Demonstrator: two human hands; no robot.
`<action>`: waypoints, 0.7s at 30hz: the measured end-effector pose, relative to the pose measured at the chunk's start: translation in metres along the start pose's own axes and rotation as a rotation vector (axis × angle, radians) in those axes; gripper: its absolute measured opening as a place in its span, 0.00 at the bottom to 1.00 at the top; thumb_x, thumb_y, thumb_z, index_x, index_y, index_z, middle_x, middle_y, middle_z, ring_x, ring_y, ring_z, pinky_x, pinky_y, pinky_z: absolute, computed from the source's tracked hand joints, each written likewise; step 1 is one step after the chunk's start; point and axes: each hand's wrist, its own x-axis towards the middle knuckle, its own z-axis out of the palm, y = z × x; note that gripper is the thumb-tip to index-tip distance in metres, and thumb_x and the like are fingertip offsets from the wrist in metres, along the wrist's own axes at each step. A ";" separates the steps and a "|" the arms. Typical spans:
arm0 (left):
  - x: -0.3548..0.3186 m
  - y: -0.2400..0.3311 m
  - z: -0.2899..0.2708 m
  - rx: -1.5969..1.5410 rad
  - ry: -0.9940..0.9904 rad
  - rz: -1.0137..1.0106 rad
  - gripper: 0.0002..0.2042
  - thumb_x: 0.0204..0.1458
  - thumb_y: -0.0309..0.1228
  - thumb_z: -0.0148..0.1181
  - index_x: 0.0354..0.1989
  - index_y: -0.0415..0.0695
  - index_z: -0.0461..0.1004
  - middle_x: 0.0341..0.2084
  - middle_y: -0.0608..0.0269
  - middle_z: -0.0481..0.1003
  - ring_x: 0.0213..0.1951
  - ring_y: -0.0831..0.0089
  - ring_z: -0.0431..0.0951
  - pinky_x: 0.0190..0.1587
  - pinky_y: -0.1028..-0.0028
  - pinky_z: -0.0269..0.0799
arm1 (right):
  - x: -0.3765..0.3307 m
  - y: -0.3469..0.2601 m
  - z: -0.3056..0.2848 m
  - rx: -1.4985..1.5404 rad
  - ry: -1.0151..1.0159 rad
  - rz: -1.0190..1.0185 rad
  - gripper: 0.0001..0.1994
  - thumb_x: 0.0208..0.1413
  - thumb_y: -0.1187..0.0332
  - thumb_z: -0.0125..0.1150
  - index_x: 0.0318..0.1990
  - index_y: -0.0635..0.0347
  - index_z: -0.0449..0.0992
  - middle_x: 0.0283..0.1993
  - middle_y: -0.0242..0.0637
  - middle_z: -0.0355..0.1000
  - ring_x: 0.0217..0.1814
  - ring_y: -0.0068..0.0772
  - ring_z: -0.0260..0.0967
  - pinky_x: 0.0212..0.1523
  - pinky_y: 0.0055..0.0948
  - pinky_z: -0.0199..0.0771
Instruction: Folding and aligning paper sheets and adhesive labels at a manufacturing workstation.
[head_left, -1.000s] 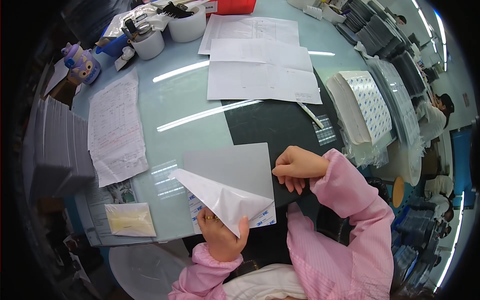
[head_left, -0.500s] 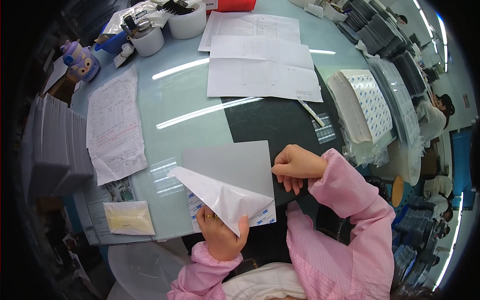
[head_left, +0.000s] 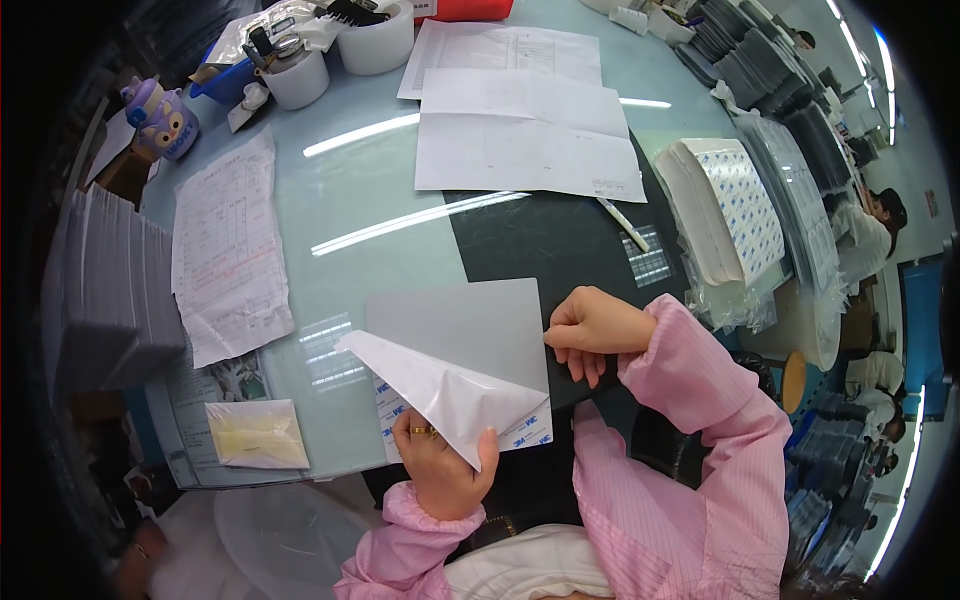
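A grey square sheet (head_left: 465, 325) lies at the table's near edge. Across its lower half a glossy white release liner (head_left: 435, 385) is folded back, and white backing with blue print (head_left: 532, 428) shows at the lower corners. My left hand (head_left: 445, 470) is closed on the loose corner of the liner, thumb on top, a gold ring on one finger. At the grey sheet's right edge is my right hand (head_left: 600, 330), fingers curled and thumb against the index finger. Whatever is in that pinch is too small to make out.
Printed papers (head_left: 530, 140) and a pen (head_left: 622, 225) lie beyond the sheet. Patterned sheets (head_left: 735, 210) are stacked at right, grey sheets (head_left: 110, 290) at left. A yellowish packet (head_left: 257, 435) sits near the front edge. Tubs (head_left: 297, 82) and a purple bottle (head_left: 162, 120) stand far left.
A blurred person's arm and pale clothing have come into view at the lower left. Both my hands and the sheet look unmoved; the view has shifted very slightly.
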 end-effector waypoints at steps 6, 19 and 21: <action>0.001 0.000 0.001 -0.010 0.006 -0.015 0.29 0.48 0.36 0.62 0.56 0.30 0.66 0.49 0.41 0.70 0.51 0.42 0.67 0.59 0.51 0.54 | -0.001 -0.002 -0.001 0.018 -0.014 0.003 0.14 0.58 0.70 0.51 0.23 0.69 0.75 0.20 0.43 0.76 0.17 0.31 0.76 0.16 0.23 0.74; 0.001 0.000 0.000 -0.018 -0.014 -0.019 0.27 0.48 0.36 0.62 0.55 0.31 0.69 0.49 0.42 0.72 0.52 0.44 0.68 0.60 0.52 0.54 | -0.001 -0.002 -0.001 0.007 -0.009 0.007 0.14 0.57 0.70 0.50 0.24 0.70 0.74 0.20 0.44 0.76 0.17 0.32 0.76 0.16 0.23 0.74; 0.001 0.001 0.000 -0.015 -0.010 -0.017 0.27 0.48 0.36 0.62 0.55 0.31 0.69 0.48 0.41 0.72 0.52 0.43 0.68 0.60 0.52 0.54 | -0.001 -0.001 0.000 0.000 -0.002 0.012 0.14 0.57 0.70 0.50 0.24 0.70 0.74 0.20 0.44 0.76 0.17 0.32 0.76 0.16 0.23 0.74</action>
